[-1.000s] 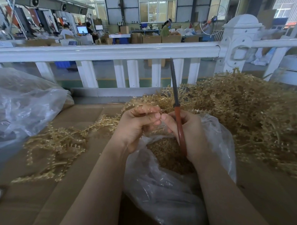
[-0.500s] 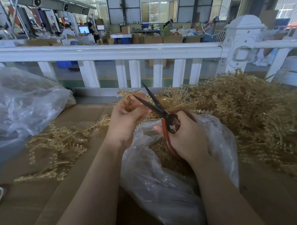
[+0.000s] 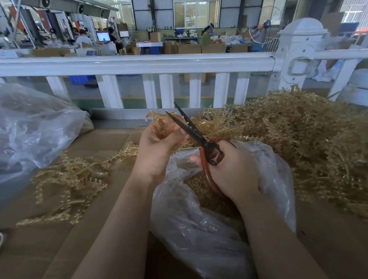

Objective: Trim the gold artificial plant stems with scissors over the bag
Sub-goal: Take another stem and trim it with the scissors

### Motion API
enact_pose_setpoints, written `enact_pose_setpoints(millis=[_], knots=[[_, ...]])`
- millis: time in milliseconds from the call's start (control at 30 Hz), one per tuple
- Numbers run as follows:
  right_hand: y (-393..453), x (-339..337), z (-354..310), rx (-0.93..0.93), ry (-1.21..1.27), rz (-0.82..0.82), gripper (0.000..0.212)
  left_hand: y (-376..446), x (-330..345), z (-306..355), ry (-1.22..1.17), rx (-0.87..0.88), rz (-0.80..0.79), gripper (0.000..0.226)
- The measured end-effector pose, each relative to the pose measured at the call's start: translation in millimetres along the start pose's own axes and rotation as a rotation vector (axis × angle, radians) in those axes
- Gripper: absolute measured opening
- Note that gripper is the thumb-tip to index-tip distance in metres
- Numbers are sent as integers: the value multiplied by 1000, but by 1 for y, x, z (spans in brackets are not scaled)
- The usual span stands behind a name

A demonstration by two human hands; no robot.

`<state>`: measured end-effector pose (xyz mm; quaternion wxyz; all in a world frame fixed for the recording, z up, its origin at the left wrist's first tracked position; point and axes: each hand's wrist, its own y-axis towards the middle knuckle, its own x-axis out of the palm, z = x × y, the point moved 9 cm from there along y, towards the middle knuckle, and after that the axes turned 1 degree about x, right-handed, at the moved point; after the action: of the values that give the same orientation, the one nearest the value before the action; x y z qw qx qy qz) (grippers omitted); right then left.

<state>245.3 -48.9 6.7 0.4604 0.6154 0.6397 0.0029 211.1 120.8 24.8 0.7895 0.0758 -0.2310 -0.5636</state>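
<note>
The left hand (image 3: pixel 158 144) grips a gold stem (image 3: pixel 160 123) above the bag (image 3: pixel 203 232), so offcuts drop in. The right hand (image 3: pixel 232 171) holds the scissors (image 3: pixel 191 130), blades parted at the stem.

One pair of scissors (image 3: pixel 196 136) and two hands. Two clear plastic bags: one (image 3: pixel 203 232) below the scissors, one (image 3: pixel 28 132) far left of them. Two heaps of gold stems (image 3: pixel 304 139), one (image 3: pixel 72 180) either side of the scissors.

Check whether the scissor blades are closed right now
No, the scissors in the right hand have their two dark blades spread apart beside the gold stem held by the left hand.
</note>
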Motion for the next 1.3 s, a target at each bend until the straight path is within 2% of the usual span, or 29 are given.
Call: enact_pose_setpoints(millis=[267, 433, 767, 967, 1067, 1233, 1300], knots=[[1, 3, 4, 2, -31, -12, 47, 0, -2, 6, -31, 18, -28, 10], [1, 2, 4, -10, -44, -4, 45, 0, -1, 6, 49, -11, -56, 36], [-1, -2, -6, -43, -39, 3, 43, 0, -7, 1, 46, -69, -77, 6], [0, 3, -2, -39, -77, -32, 47, 2, -10, 0, 101, -94, -119, 6], [0, -2, -8, -77, -85, 6, 43, 1, -5, 1, 175, -96, -165, 17], [-1, -3, -10, -85, -40, -10, 41, 1, -2, 2, 183, -112, -163, 6], [-1, -1, -10, -88, -12, -23, 47, 0, -2, 2, 165, -120, -168, 6]])
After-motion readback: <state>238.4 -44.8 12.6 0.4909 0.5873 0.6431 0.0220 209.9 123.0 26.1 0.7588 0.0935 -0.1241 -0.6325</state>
